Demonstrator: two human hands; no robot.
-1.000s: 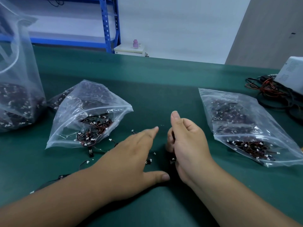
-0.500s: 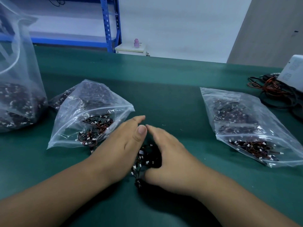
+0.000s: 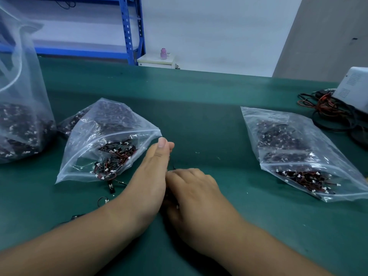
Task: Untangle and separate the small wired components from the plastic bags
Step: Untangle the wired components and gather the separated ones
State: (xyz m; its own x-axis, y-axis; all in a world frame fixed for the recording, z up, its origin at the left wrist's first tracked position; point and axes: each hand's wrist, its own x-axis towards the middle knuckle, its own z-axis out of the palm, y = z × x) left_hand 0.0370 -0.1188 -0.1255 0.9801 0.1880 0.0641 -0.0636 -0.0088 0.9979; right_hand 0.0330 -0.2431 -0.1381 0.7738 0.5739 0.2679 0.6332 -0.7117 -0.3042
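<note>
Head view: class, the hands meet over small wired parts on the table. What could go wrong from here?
1. The clump is mostly hidden between the left hand and right hand; pulling blind could strain thin wires.
2. Loose parts lie close to the left hand; a sweep may scatter them.
3. The left bag looks open beside that hand; a nudge could spill more parts into the clump.

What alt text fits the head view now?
Two bare hands meet on a green table, the left hand straight-fingered, the right hand curled over a clump of wired components. An open bag of more lies to their left, another bag to their right.
</note>
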